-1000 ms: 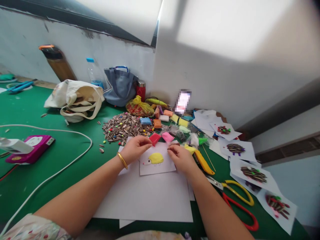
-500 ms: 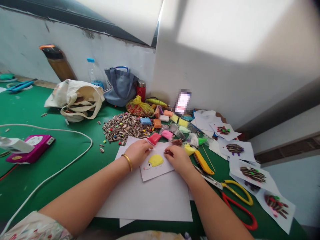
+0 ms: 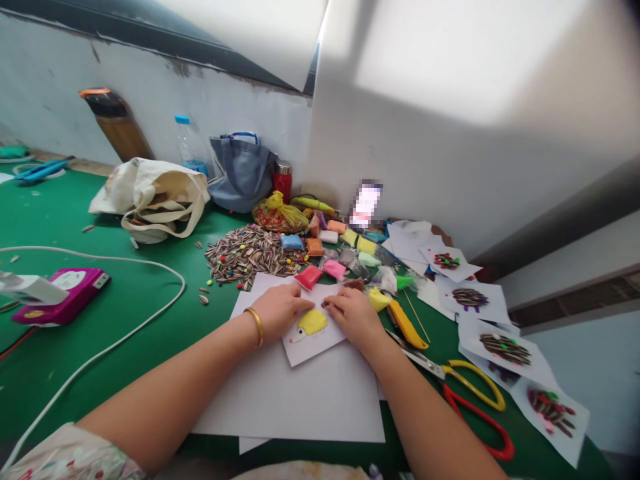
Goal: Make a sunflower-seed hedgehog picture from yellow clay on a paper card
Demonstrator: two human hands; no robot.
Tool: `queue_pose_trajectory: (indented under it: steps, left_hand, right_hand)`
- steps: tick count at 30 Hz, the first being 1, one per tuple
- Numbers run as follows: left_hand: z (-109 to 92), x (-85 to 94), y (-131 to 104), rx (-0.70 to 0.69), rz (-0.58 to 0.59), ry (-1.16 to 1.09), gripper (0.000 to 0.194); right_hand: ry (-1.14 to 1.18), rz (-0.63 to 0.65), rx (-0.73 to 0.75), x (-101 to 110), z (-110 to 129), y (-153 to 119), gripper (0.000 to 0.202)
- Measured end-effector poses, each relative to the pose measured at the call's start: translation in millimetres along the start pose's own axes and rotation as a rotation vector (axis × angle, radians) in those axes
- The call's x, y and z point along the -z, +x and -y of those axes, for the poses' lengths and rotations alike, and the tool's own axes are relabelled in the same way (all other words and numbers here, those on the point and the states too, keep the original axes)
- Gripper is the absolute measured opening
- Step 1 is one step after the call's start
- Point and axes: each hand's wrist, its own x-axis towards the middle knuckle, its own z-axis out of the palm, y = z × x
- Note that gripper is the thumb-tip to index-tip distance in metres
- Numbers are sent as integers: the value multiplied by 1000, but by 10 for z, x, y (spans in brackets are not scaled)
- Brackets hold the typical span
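Observation:
A small white card point(image 3: 303, 355) lies tilted on larger white sheets, bearing a hedgehog with a yellow clay body point(image 3: 313, 323), an eye and a pink nose. My left hand point(image 3: 281, 308), a gold bangle at its wrist, rests at the card's upper left with the index finger stretched along its surface. At the upper right, my right hand point(image 3: 354, 316) pinches a tiny dark brown lump point(image 3: 325, 304), apparently clay, just above the yellow body. A red clay packet point(image 3: 309, 277) lies just beyond the left fingers.
Striped sunflower seeds point(image 3: 245, 257) are heaped behind the paper, beside bagged clay such as a pink packet point(image 3: 334, 269). To the right lie scissors point(image 3: 440, 370), a yellow-handled tool point(image 3: 406, 325) and seed-covered cards point(image 3: 505, 348). A white cable point(image 3: 150, 327) curves across the left.
My right hand has shifted slightly left with the brown lump. My left index finger has stretched out toward it, and the card has turned a little.

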Motion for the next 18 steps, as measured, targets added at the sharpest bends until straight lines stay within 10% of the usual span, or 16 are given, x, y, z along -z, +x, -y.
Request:
queue_pose_trajectory:
  steps: [18]
  left_hand:
    - [-61, -17, 22, 50, -123, -38, 26]
  right_hand:
    - [-23, -24, -33, -21, -28, 36, 12]
